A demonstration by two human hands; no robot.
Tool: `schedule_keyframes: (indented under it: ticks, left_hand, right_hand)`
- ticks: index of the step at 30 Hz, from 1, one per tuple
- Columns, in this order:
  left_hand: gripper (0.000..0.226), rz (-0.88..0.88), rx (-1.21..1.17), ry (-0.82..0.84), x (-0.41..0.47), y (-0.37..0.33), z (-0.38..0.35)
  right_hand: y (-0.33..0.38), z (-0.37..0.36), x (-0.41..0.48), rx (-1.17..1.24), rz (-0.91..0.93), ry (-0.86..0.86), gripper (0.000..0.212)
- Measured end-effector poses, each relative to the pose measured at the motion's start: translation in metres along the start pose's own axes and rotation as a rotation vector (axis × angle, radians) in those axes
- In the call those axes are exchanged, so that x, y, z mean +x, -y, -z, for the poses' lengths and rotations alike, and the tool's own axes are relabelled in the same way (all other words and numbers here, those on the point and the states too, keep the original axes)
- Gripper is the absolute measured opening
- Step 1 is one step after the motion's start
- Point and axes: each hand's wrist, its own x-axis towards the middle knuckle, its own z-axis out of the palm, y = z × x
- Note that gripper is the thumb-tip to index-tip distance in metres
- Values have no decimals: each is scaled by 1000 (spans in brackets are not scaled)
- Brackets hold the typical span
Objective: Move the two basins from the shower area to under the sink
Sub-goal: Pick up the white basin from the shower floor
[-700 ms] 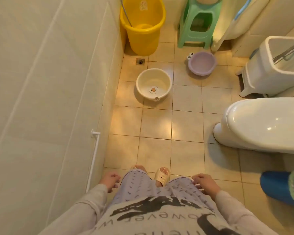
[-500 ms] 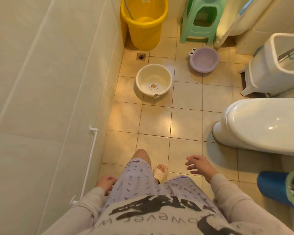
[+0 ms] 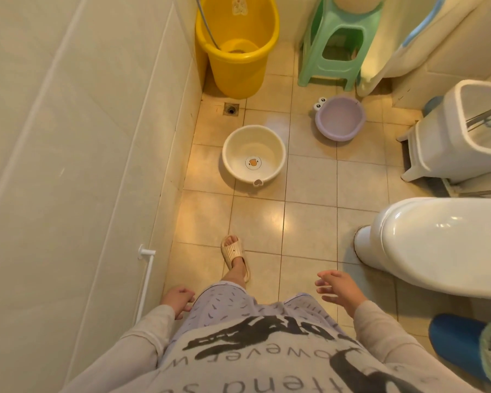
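Note:
A cream basin (image 3: 238, 143) with a small orange face on its bottom sits on the tiled floor ahead, near the left wall. A purple basin (image 3: 340, 117) with two googly eyes on its rim sits farther back and to the right. My left hand (image 3: 178, 299) hangs low by my left thigh, fingers loosely curled, holding nothing. My right hand (image 3: 338, 289) is out in front of my right thigh with fingers spread and empty. Both hands are well short of the basins. The sink is out of view.
A yellow bucket (image 3: 238, 43) stands in the far left corner by a floor drain (image 3: 231, 109). A green stool (image 3: 335, 43) is beside it. A white toilet (image 3: 437, 245) and white bin (image 3: 459, 137) line the right side. A blue object (image 3: 459, 341) lies bottom right.
I have stepped forward: my left foot in a beige slipper is now out ahead on the tiles. My right hand lifted and spread. The basins have not moved.

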Motion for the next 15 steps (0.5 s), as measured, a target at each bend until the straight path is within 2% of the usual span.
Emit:
schedule_keyframes:
  ticks: [4,8,15]
  left_hand:
    - [21,-72,5,-1,13,-81,33]
    - [14,-155,15,30,21,-151,62]
    - [14,-173,-87,63,29,-227,82]
  right_hand:
    - [20,4,14,-15,-67,-71,25]
    - [38,1,25,-14,-115,-112,28]
    - [87,-2,43,46,-168,-121,23]
